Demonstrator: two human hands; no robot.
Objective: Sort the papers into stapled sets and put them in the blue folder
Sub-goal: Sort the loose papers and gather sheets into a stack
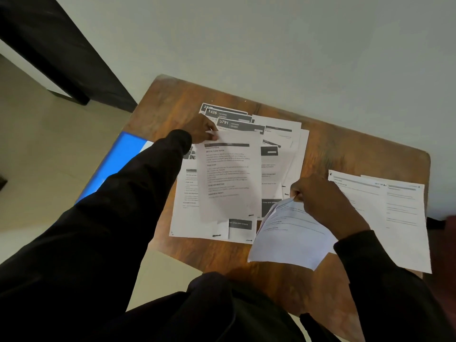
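Printed papers lie spread over a small wooden table (320,144). My left hand (201,130) pinches the top left corner of one printed sheet (229,178) that lies over the middle pile (278,144). My right hand (323,201) pinches the top edge of another sheet (288,238), which hangs curled above the table's front. Two more sheets (394,213) lie flat at the right side of the table. The blue folder (118,164) sits at the left edge of the table, partly hidden by my left sleeve.
Sheets with dark number headers (222,117) fan out at the back of the pile. A white wall (296,45) stands behind the table. A dark piece of furniture (61,50) stands at the upper left over a pale tiled floor (49,144).
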